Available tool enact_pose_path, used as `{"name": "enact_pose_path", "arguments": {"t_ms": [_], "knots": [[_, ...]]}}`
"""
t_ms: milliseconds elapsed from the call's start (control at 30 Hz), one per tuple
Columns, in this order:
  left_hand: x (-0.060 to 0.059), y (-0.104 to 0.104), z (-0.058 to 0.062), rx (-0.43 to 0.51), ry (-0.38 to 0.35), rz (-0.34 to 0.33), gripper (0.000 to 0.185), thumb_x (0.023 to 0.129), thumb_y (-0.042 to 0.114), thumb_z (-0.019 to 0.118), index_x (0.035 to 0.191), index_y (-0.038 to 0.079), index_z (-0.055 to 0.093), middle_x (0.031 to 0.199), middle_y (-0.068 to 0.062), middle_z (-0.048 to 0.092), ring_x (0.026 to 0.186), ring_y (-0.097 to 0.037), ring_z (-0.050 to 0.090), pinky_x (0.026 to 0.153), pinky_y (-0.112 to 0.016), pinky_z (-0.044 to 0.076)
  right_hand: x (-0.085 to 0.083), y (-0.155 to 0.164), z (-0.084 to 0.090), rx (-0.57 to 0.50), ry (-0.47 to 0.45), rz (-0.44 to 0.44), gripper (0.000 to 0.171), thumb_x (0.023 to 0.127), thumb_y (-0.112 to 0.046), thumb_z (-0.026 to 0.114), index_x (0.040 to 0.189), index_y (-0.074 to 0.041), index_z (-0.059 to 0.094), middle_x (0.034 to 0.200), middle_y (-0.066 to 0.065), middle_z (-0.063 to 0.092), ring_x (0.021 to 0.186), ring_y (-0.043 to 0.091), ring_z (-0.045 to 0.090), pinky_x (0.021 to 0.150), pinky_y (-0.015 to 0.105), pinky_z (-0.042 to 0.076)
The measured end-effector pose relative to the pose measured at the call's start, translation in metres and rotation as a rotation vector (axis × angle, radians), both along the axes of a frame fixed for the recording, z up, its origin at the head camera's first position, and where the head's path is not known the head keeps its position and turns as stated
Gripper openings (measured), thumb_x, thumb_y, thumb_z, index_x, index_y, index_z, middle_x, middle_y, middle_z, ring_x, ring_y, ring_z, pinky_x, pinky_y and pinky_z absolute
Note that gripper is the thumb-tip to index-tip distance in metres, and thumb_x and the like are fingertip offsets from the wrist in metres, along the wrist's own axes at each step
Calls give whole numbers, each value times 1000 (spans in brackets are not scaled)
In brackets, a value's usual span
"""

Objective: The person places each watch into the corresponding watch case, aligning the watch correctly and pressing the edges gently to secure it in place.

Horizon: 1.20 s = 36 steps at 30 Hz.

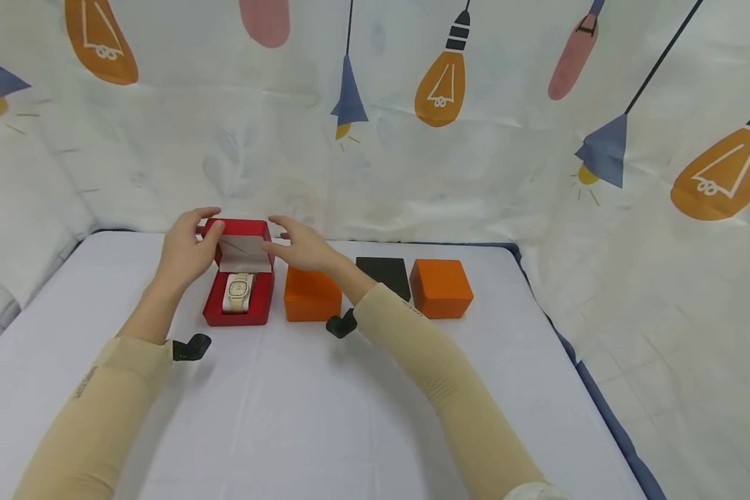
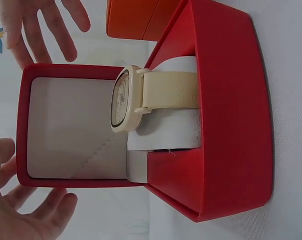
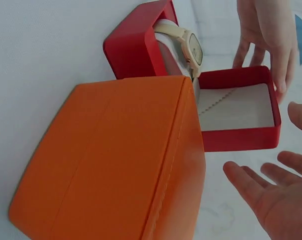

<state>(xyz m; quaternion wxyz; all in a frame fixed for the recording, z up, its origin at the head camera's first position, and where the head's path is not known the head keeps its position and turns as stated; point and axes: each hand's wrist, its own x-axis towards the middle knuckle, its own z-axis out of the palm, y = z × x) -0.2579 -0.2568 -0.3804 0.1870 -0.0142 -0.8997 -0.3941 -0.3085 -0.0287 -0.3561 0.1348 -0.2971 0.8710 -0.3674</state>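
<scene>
A red watch box (image 1: 237, 319) stands on the table with its lid raised, showing a white lining (image 2: 76, 127). In its base a cream-strapped watch (image 1: 237, 292) sits round a white cushion (image 2: 165, 127). My left hand (image 1: 187, 250) is at the left side of the lid, its thumb at the upper corner and its fingers loosely extended along the edge. On the other side, my right hand (image 1: 303, 243) reaches to the lid's right edge with spread, mostly straight fingers. Nothing shows between the right thumb and fingers.
Right of the red box stands an orange box (image 1: 312, 298), partly under the right forearm. Farther right are a dark box (image 1: 384, 274) and another orange box (image 1: 440, 288). A lamp-patterned curtain (image 1: 387, 180) hangs behind the white-covered table (image 1: 287, 417).
</scene>
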Motion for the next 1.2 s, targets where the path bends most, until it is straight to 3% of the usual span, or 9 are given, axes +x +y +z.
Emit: {"name": "enact_pose_path", "arguments": {"t_ms": [167,300,567,800,933,1200], "knots": [[-3,-1,-1,-16,-40,-3,47,110,29,41,147,1,49,144,-29,47,118,-46,48,83,-55,47,0,-3,-2,-30,22,8,63,104,-34,60,159,-13,36,157,1,44,135,19,51,100,25,50],[-4,-2,-1,-4,-62,-14,47,110,31,42,146,2,50,143,-28,49,118,-46,50,81,-53,48,-1,-5,-5,-65,1,-13,62,105,-34,59,159,-13,36,156,0,45,134,18,52,100,25,50],[-4,-4,4,19,-131,-48,52,110,36,43,151,5,46,148,-30,44,120,-49,53,86,-58,51,-2,-12,-6,-103,12,-13,61,105,-34,59,158,-14,37,156,-2,46,133,20,54,99,24,50],[4,-7,-1,48,-178,-48,56,109,40,44,155,9,43,152,-31,39,125,-52,47,96,-68,48,3,-25,-10,-153,-10,-98,46,106,-37,58,146,-15,50,142,-3,56,126,14,57,100,23,48],[8,-6,-6,41,-179,-46,55,109,40,45,154,8,44,151,-30,40,124,-52,47,94,-68,49,5,-33,-14,-154,12,-143,38,106,-36,57,138,-15,56,133,-3,61,120,11,58,95,22,51],[10,-4,-4,14,-124,-57,54,109,40,46,150,5,47,148,-31,42,124,-54,47,93,-69,48,5,-36,-15,-175,39,-150,39,104,-32,62,141,-17,61,124,-5,63,114,10,55,84,18,51]]}}
